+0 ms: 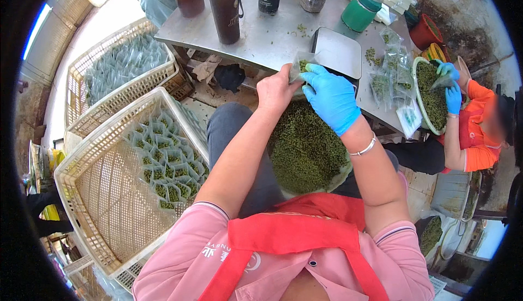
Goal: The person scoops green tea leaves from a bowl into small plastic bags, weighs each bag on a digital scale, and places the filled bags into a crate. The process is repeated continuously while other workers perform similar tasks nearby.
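Note:
My bare left hand [275, 88] pinches a small clear plastic bag [298, 68] upright. Small green berries that look like peppercorns show inside it. My right hand [333, 95], in a blue glove, is closed at the bag's right side, its fingertips against the plastic; the fingers partly hide what they grip. Below both hands, a wide basin heaped with green peppercorns [308, 148] rests on my lap. Just beyond the bag, a flat scale [338, 53] with a pale top stands at the metal table's edge.
At left, a crate [103, 214] holds rows of filled bags [169, 162]; behind it another crate [117, 96] is full of bags. Bottles [223, 15] and a green jar [362, 10] stand on the table [261, 42]. A gloved co-worker [474, 121] holds a bag over a basin at right.

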Demonstrator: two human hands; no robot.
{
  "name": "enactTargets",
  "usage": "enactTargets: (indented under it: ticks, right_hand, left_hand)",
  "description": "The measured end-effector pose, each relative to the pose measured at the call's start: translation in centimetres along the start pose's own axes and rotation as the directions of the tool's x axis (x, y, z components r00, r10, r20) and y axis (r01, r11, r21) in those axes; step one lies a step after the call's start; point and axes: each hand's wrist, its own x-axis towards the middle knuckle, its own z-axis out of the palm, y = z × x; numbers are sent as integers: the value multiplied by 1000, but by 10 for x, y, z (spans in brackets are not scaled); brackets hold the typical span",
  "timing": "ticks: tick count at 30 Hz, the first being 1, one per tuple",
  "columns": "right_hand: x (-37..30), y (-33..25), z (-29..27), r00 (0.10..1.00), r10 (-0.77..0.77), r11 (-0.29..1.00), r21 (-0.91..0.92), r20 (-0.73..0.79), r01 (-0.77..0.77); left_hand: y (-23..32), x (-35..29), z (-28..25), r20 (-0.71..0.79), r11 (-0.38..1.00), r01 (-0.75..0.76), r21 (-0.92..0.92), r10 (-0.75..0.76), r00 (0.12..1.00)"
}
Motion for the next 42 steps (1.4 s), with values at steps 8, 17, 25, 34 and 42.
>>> enactTargets:
  ticks: [8,17,25,34,42]
  right_hand:
    - [-5,-4,17,988,110,992,54,109,-116]
    - [-30,19,17,997,6,915,402,-74,24]
    - [-103,214,-52,742,402,859,-59,-536,-508]
    - [-63,213,-42,585,629,729,650,-512,-215]
    - [-37,125,43,912,193,958,270,-363,-95]
  left_hand:
    - [-11,-6,8,-124,992,-115,-54,107,986]
    - [-9,-9,14,-129,983,-123,-139,106,986]
    - [-16,1,18,-61,900,138,-413,-178,982]
    - [-35,-13,13,-92,843,158,-514,-238,967]
    - [-56,-61,-67,-208,593,18,-805,-311,927]
